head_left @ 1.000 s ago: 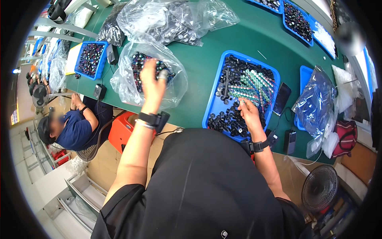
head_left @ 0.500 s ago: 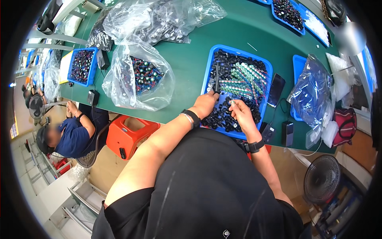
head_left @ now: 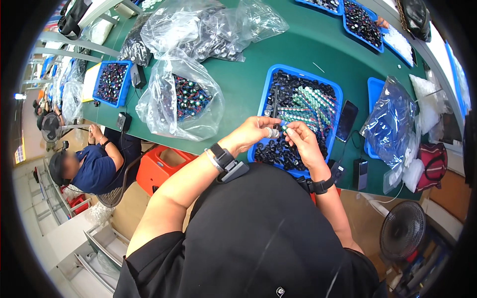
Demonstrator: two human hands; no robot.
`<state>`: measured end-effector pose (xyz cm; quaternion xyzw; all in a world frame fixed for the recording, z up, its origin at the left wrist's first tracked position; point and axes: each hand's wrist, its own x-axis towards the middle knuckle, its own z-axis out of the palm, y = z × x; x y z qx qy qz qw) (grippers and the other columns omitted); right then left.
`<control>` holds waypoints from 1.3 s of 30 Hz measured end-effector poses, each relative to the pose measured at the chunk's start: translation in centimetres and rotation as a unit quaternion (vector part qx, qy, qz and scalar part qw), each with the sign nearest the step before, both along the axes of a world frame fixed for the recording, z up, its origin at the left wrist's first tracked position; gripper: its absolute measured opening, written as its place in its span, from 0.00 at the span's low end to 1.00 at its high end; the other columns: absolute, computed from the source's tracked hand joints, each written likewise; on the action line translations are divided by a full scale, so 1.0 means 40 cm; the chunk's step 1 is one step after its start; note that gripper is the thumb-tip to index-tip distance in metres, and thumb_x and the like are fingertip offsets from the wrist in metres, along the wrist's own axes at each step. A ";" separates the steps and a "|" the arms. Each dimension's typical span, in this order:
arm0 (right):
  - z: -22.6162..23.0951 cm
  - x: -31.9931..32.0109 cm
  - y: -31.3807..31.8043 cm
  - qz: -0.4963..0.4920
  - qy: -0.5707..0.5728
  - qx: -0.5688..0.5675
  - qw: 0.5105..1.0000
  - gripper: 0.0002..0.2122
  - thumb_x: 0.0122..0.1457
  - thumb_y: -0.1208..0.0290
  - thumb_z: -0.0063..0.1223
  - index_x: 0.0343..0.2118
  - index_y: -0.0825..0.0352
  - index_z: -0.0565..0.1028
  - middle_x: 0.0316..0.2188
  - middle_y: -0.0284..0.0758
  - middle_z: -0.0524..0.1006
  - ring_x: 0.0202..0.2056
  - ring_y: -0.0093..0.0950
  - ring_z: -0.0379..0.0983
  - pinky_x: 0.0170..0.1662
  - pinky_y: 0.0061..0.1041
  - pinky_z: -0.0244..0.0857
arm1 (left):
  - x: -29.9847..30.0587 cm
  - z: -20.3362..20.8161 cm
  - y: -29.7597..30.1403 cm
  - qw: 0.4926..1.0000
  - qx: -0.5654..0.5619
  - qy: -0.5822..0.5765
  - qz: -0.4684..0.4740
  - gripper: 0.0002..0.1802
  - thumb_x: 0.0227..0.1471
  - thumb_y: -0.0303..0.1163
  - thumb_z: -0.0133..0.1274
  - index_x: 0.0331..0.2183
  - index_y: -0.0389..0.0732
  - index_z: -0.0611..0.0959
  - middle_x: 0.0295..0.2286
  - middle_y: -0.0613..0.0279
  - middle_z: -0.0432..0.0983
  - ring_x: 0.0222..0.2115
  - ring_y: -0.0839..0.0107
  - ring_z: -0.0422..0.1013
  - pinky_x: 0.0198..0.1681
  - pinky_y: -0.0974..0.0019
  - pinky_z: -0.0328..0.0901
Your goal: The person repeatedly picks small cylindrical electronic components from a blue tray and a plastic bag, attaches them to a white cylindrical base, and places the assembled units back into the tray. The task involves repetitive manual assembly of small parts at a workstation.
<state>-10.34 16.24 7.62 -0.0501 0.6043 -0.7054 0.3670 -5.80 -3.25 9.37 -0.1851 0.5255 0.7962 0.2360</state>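
Note:
Over the near half of a blue tray [head_left: 339,107], my two hands are close together. My left hand [head_left: 248,134] is turned partly palm up and curled around small silvery round pieces [head_left: 272,132]. Its index finger reaches toward my right fingertips. My right hand [head_left: 305,144] pinches a small round piece [head_left: 284,128] with a greenish face; its exact kind is too small to tell. Beneath lie many loose black caps [head_left: 280,155]. Bundled wires with rows of round green-faced parts [head_left: 310,102] fill the tray's far right. A dark rod [head_left: 276,102] lies along its left side.
Left of the tray a clear bag [head_left: 154,111] holds wired parts; larger bags [head_left: 198,32] lie behind. A phone [head_left: 347,120], a small dark device [head_left: 360,174] and a bag-covered blue tray [head_left: 373,92] are to the right. A person [head_left: 94,166] sits at left beside a red stool [head_left: 149,171].
My left hand has left the rod at the tray's left side and turned palm up, showing silvery pieces. Both hands have come together, fingertips nearly meeting. The whole view has shifted slightly.

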 end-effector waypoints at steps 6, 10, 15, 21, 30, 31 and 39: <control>0.015 -0.005 -0.009 0.015 0.047 0.049 0.998 0.06 0.58 0.71 0.51 0.35 0.67 0.73 0.24 0.26 0.72 0.28 0.14 0.67 0.30 0.13 0.59 | 0.011 0.008 -0.006 1.000 0.015 0.015 0.017 0.25 0.46 0.20 0.53 0.49 0.28 0.70 0.38 0.54 0.74 0.38 0.71 0.72 0.45 0.70 0.66; 0.017 -0.006 -0.011 0.020 0.045 0.050 0.997 0.05 0.58 0.73 0.51 0.35 0.67 0.73 0.25 0.25 0.72 0.28 0.14 0.67 0.29 0.13 0.59 | 0.014 0.016 -0.004 1.000 0.000 0.008 0.011 0.25 0.46 0.19 0.52 0.49 0.29 0.70 0.39 0.53 0.74 0.39 0.70 0.72 0.45 0.70 0.66; 0.030 -0.005 -0.013 0.025 0.049 0.034 0.998 0.04 0.58 0.73 0.51 0.34 0.67 0.72 0.25 0.25 0.72 0.27 0.14 0.66 0.29 0.13 0.58 | 0.019 0.007 0.000 1.000 -0.011 0.021 0.007 0.25 0.47 0.21 0.53 0.50 0.30 0.70 0.39 0.56 0.74 0.39 0.73 0.71 0.46 0.71 0.64; 0.028 -0.002 -0.020 0.026 0.041 0.043 0.998 0.03 0.57 0.75 0.52 0.33 0.67 0.71 0.24 0.25 0.71 0.27 0.14 0.65 0.30 0.14 0.59 | 0.019 0.012 0.009 0.999 -0.033 0.033 -0.019 0.25 0.47 0.22 0.53 0.49 0.30 0.71 0.38 0.59 0.74 0.38 0.76 0.70 0.45 0.72 0.64; -0.035 0.008 -0.025 0.003 0.123 0.099 0.987 0.03 0.57 0.77 0.50 0.33 0.69 0.71 0.23 0.28 0.72 0.26 0.16 0.67 0.30 0.16 0.62 | 0.022 0.004 0.029 0.997 -0.072 0.029 0.030 0.19 0.49 0.24 0.54 0.45 0.29 0.74 0.32 0.61 0.75 0.32 0.78 0.70 0.38 0.74 0.66; -0.026 0.010 -0.030 0.015 0.131 0.111 0.985 0.03 0.57 0.77 0.50 0.33 0.69 0.72 0.24 0.29 0.73 0.26 0.16 0.67 0.30 0.17 0.62 | 0.019 0.006 0.027 0.997 -0.065 0.012 0.033 0.18 0.49 0.24 0.54 0.43 0.29 0.75 0.32 0.61 0.75 0.31 0.77 0.70 0.37 0.74 0.66; 0.036 0.022 -0.048 0.069 0.037 0.171 0.982 0.07 0.57 0.79 0.46 0.37 0.74 0.73 0.27 0.35 0.77 0.26 0.20 0.74 0.26 0.18 0.67 | 0.032 -0.004 0.042 0.943 -0.321 0.079 -0.031 0.10 0.50 0.24 0.52 0.37 0.32 0.77 0.29 0.57 0.77 0.29 0.73 0.72 0.32 0.68 0.67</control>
